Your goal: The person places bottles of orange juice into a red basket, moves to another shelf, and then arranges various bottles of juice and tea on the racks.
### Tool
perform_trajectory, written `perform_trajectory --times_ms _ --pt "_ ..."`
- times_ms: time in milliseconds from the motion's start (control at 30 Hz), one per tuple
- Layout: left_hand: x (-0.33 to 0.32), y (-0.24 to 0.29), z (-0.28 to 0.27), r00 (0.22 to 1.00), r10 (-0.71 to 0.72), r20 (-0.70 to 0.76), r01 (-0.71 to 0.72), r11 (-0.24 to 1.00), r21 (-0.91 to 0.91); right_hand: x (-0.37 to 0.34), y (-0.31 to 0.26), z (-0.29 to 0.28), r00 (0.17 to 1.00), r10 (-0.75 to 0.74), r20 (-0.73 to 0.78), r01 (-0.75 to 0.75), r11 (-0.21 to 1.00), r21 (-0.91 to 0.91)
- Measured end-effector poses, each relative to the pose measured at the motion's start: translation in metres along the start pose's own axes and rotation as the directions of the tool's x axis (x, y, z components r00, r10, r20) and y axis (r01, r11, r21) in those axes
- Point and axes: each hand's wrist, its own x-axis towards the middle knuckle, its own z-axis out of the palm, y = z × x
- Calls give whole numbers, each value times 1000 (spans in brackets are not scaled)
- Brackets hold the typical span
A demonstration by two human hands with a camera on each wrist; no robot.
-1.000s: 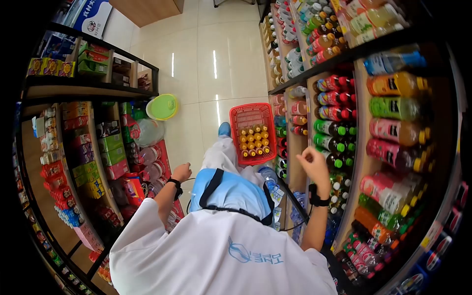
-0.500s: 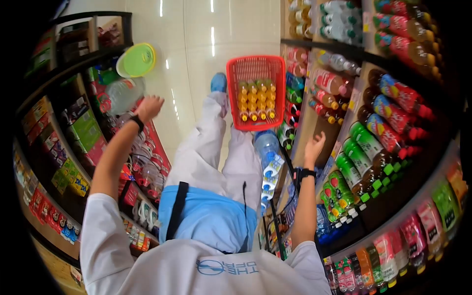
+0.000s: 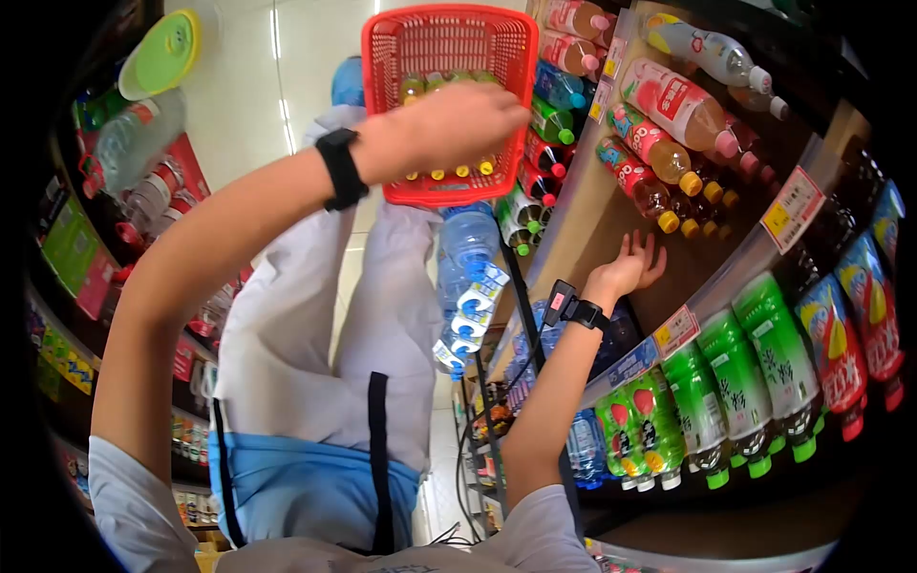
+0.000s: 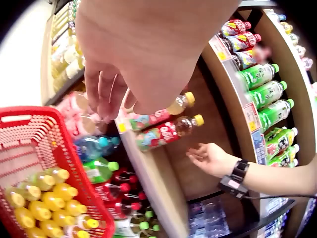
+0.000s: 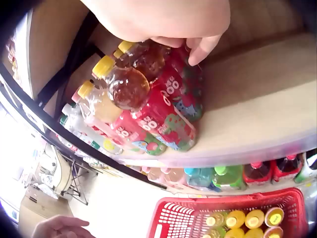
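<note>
Showing bottles (image 4: 52, 201) left hand (image 3: 444, 131) partly hides from head: left wrist view.

In head view, the left hand (image 3: 447, 129) partly hides bottles (image 3: 413, 88) in the basket (image 3: 449, 11).

The basket (image 3: 521, 57) is red; the lid (image 3: 164, 55) is green with a yellow rim; the wristband (image 3: 342, 169) is plain black.

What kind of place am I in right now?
Probably a shop's drinks aisle: shelves packed with bottles in rows, price tags along the shelf edges, and a red basket holding yellow-capped bottles.
</note>
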Motion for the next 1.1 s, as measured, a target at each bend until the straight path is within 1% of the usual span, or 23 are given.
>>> perform_trajectory --times_ms 33,100,133,167,233,267,333,367,400,433,467,500,567,700,733,767,833,900,967,1000,1033,1100 --pt "10 18 15 999 -9 -32 5 995 -97 8 -2 -2 1000 -10 14 10 1000 -15" --pt "28 47 54 988 -76 -134 45 974 -220 21 -4 -4 994 -112 6 112 993 44" --pt "36 60 59 984 -92 -150 54 969 -242 22 -11 -3 986 -165 19 165 986 21" --pt "42 70 66 983 -100 -153 61 968 -244 26 -17 -2 986 -164 26 164 986 17" --pt "58 86 77 947 -98 -307 1 953 -301 33 -28 1 939 -339 61 345 929 -135" --pt "66 92 85 939 -88 -333 -11 959 -285 36 -32 3 938 -340 62 345 930 -127" --pt "81 102 97 911 -63 -407 -46 966 -253 40 -36 7 848 -488 207 529 801 -280" --pt "86 107 105 892 -49 -450 -65 970 -235 49 -30 4 851 -483 204 523 809 -269" --pt "91 111 111 879 -32 -475 -78 975 -210 57 -21 3 778 -556 293 624 738 -256" --pt "96 112 116 891 10 -454 -105 977 -186 62 -12 5 696 -611 377 709 668 -226" --pt "99 114 117 908 19 -418 -94 983 -159 62 -12 5 705 -615 354 705 663 -251" --pt "101 114 118 924 30 -381 -83 989 -125 70 -8 1 731 -571 374 668 711 -220" --pt "107 114 116 922 58 -383 -93 993 -73 75 -12 1 683 -585 437 712 667 -220" --pt "116 118 120 898 75 -435 -109 993 -52 72 -20 4 705 -539 461 667 725 -172" --pt "120 118 122 883 108 -458 -135 990 -27 67 -19 5 729 -547 412 650 741 -166" --pt "120 117 125 882 108 -459 -133 991 -24 63 -19 5 751 -554 360 635 755 -162" --pt "117 116 127 863 175 -474 -187 982 22 49 -19 4 744 -566 354 639 758 -130" --pt "106 113 125 860 197 -471 -202 979 40 30 -22 -1 784 -531 323 598 786 -157" --pt "85 112 116 841 260 -475 -245 965 94 14 -24 -10 715 -597 364 688 693 -214" --pt "73 112 107 824 275 -494 -257 961 107 5 -27 -14 674 -624 395 727 656 -205" --pt "59 111 98 825 275 -493 -258 961 104 -6 -32 -16 631 -651 423 764 615 -194" --pt "34 111 82 842 300 -448 -304 950 63 -22 -38 -21 597 -636 489 780 604 -166"
